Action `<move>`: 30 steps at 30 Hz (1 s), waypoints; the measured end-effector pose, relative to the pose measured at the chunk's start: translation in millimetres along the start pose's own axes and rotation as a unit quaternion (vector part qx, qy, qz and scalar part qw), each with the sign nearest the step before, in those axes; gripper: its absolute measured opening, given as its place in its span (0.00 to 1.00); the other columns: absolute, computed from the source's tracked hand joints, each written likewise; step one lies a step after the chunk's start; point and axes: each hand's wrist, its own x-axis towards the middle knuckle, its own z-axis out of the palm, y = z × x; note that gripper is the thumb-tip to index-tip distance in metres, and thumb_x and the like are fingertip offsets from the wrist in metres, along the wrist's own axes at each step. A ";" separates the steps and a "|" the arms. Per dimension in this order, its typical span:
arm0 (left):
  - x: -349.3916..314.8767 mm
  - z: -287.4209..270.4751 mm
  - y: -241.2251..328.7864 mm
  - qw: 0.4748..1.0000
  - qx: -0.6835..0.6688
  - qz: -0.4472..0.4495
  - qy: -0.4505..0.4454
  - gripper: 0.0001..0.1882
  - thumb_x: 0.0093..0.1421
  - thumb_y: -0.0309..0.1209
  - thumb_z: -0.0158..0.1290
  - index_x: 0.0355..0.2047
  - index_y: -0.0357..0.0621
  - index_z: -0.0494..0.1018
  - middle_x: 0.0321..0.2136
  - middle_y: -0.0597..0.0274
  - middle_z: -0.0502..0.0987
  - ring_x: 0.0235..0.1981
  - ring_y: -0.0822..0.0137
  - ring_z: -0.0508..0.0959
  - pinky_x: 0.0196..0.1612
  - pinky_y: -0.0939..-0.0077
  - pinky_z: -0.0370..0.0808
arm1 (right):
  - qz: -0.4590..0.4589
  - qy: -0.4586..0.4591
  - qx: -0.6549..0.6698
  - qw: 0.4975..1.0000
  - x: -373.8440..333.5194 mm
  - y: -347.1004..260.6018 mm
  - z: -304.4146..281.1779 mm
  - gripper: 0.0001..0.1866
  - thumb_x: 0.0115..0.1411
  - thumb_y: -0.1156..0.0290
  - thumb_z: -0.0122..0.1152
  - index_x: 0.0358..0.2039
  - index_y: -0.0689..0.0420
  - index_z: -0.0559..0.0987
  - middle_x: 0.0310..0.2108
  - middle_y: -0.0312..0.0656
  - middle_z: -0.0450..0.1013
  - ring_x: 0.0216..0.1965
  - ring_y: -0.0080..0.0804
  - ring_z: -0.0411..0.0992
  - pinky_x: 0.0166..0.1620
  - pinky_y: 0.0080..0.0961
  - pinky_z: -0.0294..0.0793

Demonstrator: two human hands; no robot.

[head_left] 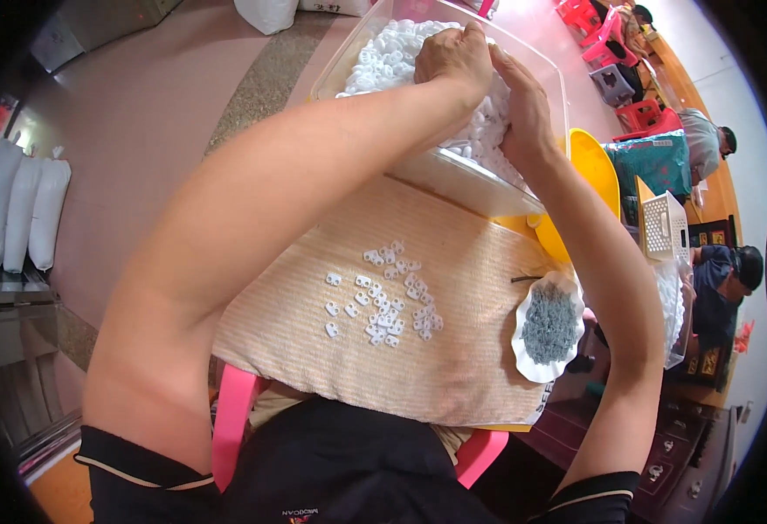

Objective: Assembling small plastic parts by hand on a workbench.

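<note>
At the top of the head view, both hands are over a clear plastic tub [480,185] heaped with small white plastic pieces [394,54]. My left hand [455,59] is closed with its knuckles up, and its fingertips and whatever they hold are hidden. My right hand [528,109] is open along the tub's right side, one finger stretched toward the left hand; its other fingers are partly hidden. Several white pieces with holes [385,316] lie scattered on the beige ribbed cloth [314,349] in front of me. A white scalloped dish [536,374] holds small grey pieces [548,325].
Right of the tub stands a yellow basin [595,166]. Farther right are a white perforated basket [666,225] and people seated along a long wooden table [726,188]. Pink chair arms [231,419] flank me. White sacks [18,205] stand at the far left.
</note>
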 end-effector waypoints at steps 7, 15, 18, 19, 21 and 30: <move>-12.7 3.5 7.1 0.993 -0.108 -0.012 0.035 0.22 0.60 0.47 0.47 0.31 0.39 0.79 0.34 0.45 0.80 0.38 0.45 0.79 0.44 0.58 0.73 | -0.036 0.071 0.062 0.995 1.6 -1.3 11.4 0.19 0.60 0.64 0.61 0.49 0.61 0.77 0.43 0.41 0.76 0.43 0.28 0.74 0.48 0.24 0.73; -20.2 -1.3 17.6 0.985 -0.171 -0.018 0.033 0.21 0.59 0.44 0.49 0.30 0.36 0.78 0.33 0.45 0.80 0.36 0.47 0.80 0.43 0.59 0.74 | -0.130 0.067 0.001 0.989 -0.3 -12.8 19.7 0.15 0.62 0.67 0.58 0.46 0.63 0.79 0.41 0.42 0.77 0.41 0.29 0.76 0.44 0.23 0.75; -21.2 -2.4 20.7 0.983 -0.178 -0.031 0.029 0.21 0.59 0.44 0.49 0.31 0.35 0.78 0.33 0.45 0.80 0.37 0.47 0.80 0.44 0.60 0.74 | -0.132 0.042 0.042 0.989 0.7 -15.3 22.1 0.15 0.61 0.69 0.59 0.44 0.65 0.79 0.40 0.43 0.78 0.40 0.29 0.76 0.44 0.22 0.75; -21.6 -2.7 21.2 0.982 -0.182 -0.034 0.028 0.21 0.59 0.43 0.49 0.31 0.35 0.78 0.34 0.45 0.80 0.38 0.47 0.80 0.45 0.60 0.73 | -0.125 0.072 0.040 0.989 0.9 -15.0 24.1 0.15 0.61 0.70 0.59 0.44 0.65 0.80 0.40 0.43 0.78 0.40 0.29 0.76 0.44 0.22 0.75; -19.7 0.6 18.1 0.982 -0.184 -0.022 0.039 0.21 0.59 0.43 0.49 0.31 0.35 0.78 0.35 0.44 0.80 0.38 0.47 0.79 0.45 0.60 0.73 | -0.121 0.101 0.038 0.987 2.2 -15.0 24.4 0.14 0.60 0.70 0.59 0.43 0.66 0.80 0.39 0.43 0.78 0.39 0.30 0.77 0.44 0.22 0.75; -28.3 -9.1 26.3 0.984 -0.178 -0.011 0.027 0.21 0.58 0.45 0.50 0.29 0.35 0.78 0.34 0.45 0.80 0.38 0.49 0.80 0.44 0.61 0.74 | -0.129 0.110 0.080 0.982 0.5 -17.7 27.9 0.12 0.58 0.72 0.61 0.41 0.66 0.80 0.36 0.44 0.78 0.35 0.30 0.77 0.40 0.22 0.76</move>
